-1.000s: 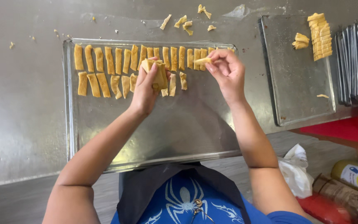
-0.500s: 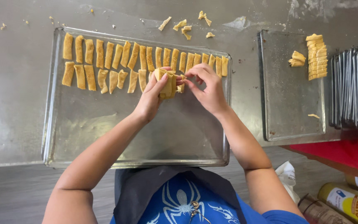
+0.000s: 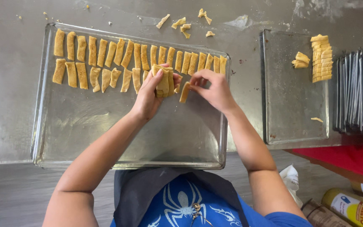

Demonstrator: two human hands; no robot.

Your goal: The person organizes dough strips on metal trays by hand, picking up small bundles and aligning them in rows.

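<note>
While left hand [image 3: 148,98] grips dough stack [image 3: 164,80], tray [image 3: 106,134] holds strip rows [image 3: 118,52].

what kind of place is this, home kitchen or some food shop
Probably a small commercial kitchen or bakery prep area. The hands work over a large metal baking tray lined with rows of cut dough strips, on a steel worktable, with a second tray and a stacked pile of strips beside it.

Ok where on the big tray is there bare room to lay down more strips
The near half of the big tray is bare, from below the two rows of strips to its front rim, either side of the forearms. The far edge is crowded with strips, and the left hand, holding a stack, and right hand fill the middle. The small tray is mostly bare too.
</note>
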